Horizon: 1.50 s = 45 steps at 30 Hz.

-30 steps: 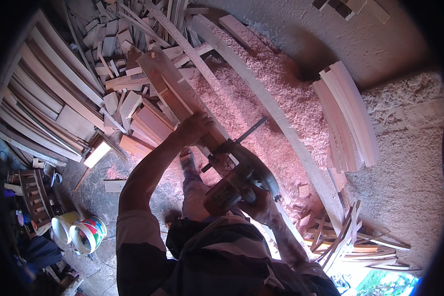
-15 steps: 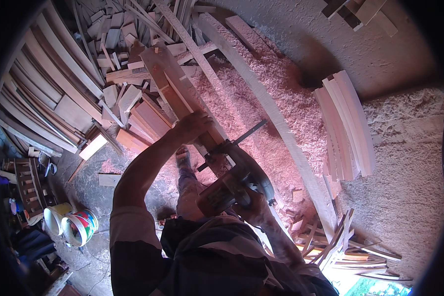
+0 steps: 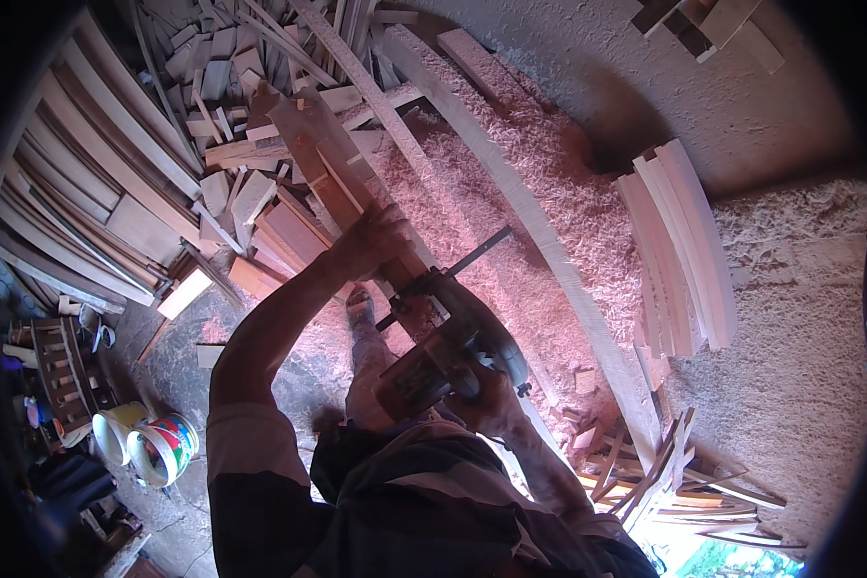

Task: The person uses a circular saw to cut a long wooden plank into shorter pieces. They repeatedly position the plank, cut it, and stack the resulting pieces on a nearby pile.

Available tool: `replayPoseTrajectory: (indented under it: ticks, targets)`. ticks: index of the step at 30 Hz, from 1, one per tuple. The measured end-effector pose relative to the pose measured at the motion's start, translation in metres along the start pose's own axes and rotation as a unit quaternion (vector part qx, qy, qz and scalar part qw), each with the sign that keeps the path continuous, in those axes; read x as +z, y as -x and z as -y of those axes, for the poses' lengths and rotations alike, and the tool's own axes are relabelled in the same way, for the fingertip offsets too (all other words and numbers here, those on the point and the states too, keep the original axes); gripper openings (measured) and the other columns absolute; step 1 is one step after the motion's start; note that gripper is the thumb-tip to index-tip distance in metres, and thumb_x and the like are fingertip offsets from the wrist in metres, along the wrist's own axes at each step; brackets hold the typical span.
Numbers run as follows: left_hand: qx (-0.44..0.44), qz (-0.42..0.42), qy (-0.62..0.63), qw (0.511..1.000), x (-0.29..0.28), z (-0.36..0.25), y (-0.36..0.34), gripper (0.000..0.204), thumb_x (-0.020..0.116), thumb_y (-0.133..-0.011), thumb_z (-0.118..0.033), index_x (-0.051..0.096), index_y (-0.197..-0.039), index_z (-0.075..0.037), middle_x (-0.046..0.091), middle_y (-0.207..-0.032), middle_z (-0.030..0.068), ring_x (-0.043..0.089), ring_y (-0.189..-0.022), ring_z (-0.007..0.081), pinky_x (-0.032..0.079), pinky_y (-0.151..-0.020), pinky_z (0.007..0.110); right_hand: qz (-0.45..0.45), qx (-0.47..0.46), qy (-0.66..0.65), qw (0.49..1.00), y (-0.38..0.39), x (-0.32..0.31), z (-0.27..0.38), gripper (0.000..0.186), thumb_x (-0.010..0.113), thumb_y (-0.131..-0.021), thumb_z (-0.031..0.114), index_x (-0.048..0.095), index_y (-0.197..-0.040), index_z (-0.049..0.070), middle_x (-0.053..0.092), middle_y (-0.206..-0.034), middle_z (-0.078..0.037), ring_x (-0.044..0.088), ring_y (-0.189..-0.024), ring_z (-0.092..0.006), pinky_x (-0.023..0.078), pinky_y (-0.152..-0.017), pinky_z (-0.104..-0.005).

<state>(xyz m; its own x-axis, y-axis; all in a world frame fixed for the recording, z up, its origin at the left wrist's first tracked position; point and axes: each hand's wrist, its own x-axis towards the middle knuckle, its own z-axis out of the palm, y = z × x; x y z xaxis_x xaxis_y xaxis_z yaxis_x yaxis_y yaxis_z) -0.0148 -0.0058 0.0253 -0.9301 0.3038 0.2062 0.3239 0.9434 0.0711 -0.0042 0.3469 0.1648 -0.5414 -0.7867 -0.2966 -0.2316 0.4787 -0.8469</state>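
Note:
My right hand (image 3: 488, 400) is wrapped round the rear handle of a handheld circular saw (image 3: 433, 371), whose motor body sticks out to the left. A dark guide bar (image 3: 480, 251) crosses the front of the saw. Below the saw runs a long wooden beam (image 3: 303, 120), slanting away to the far left, with a narrower wooden strip (image 3: 337, 193) lying on it. Just ahead of the saw, my left hand (image 3: 376, 236) lies over the wood with fingers curled across it. The saw's blade is hidden from view.
Curved boards (image 3: 96, 116) stand stacked at left, near a heap of offcuts (image 3: 226, 72). Pink-lit shavings (image 3: 568, 231) cover the floor beside a long curved plank (image 3: 530, 193). More curved pieces (image 3: 679, 250) lean at right. Two buckets (image 3: 164, 451) stand lower left; my foot (image 3: 360, 303) is beside the beam.
The saw and its guide bar have shifted slightly left. My left hand has moved a little left too, still on the wood. The view has shifted slightly.

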Motion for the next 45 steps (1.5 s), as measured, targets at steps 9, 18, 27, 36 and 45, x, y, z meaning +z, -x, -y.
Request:
replayPoseTrajectory:
  ticks: [9,18,27,36,45]
  targets:
    - [-0.006,-0.005,0.132,0.991,0.018,0.033,0.006,0.055,0.073,-0.079,-0.018,0.056,-0.131,-0.009,0.053,-0.14,0.0127,0.049,-0.132,0.0342,0.04,-0.113,0.046,0.006,-0.012,-0.023,1.0,-0.023,0.006,0.005,0.047,0.073,-0.08,0.014,0.061,-0.123,0.001,0.069,-0.103,-0.024,0.068,-0.098,-0.042,0.055,-0.079,-0.0469]
    - [-0.014,0.011,-0.069,0.997,-0.002,0.051,0.01,0.068,0.078,-0.075,-0.027,0.052,-0.136,-0.009,0.038,-0.154,0.0136,0.049,-0.132,0.0348,0.033,-0.117,0.052,0.009,-0.032,-0.004,0.999,-0.054,0.013,0.005,0.053,0.077,-0.079,0.017,0.063,-0.129,0.003,0.075,-0.095,-0.017,0.075,-0.092,-0.0261,0.057,-0.078,-0.0382]
    - [-0.05,0.038,0.073,0.995,0.013,0.087,0.011,0.104,0.091,-0.056,-0.023,0.042,-0.146,-0.006,0.034,-0.157,0.0161,0.046,-0.135,0.035,0.033,-0.118,0.053,0.003,-0.039,0.002,0.999,-0.086,0.017,0.019,0.061,0.077,-0.078,0.017,0.059,-0.135,0.003,0.075,-0.095,-0.019,0.075,-0.092,-0.0268,0.057,-0.078,-0.0385]
    - [-0.034,0.001,-0.044,0.998,0.013,0.114,0.019,0.079,0.086,-0.064,-0.028,0.056,-0.137,-0.02,0.039,-0.155,0.0154,0.039,-0.14,0.0392,0.029,-0.117,0.059,0.016,-0.031,-0.003,0.999,-0.112,0.023,0.032,0.055,0.078,-0.078,0.016,0.062,-0.129,0.003,0.074,-0.099,-0.02,0.074,-0.093,-0.0284,0.057,-0.078,-0.0384]
    - [-0.009,0.008,0.027,1.0,0.008,0.139,0.017,0.081,0.088,-0.062,-0.026,0.057,-0.136,-0.016,0.043,-0.151,0.0154,0.047,-0.134,0.0369,0.038,-0.115,0.051,0.042,0.009,-0.006,0.999,-0.134,0.025,0.042,0.06,0.08,-0.077,0.017,0.06,-0.131,0.002,0.073,-0.105,-0.021,0.073,-0.099,-0.0295,0.057,-0.082,-0.0391]
